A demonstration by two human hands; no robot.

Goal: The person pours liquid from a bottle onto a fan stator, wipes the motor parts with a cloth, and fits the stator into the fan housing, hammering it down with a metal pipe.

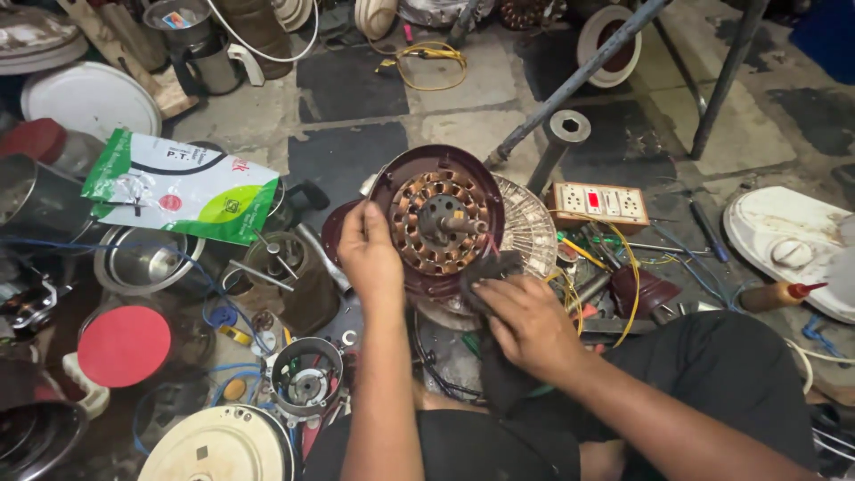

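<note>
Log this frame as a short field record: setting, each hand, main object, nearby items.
Setting: cluttered workshop floor
Main object: fan motor in maroon housing, copper windings and shaft exposed
Left hand: grips the housing's left rim
Right hand: presses a dark cloth against the housing's lower right edge
Nearby: switch and socket board, green and white packet, red lid

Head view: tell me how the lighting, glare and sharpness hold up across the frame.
Head view: light falls brightest on the centre, where the copper windings of the fan motor read sharp; left hand and right hand are crisp, without motion blur; mild glare on the steel bowl and the white lid; the corners fall into dark shadow; straight pipes bow slightly toward the edges, a wide-lens effect.
</note>
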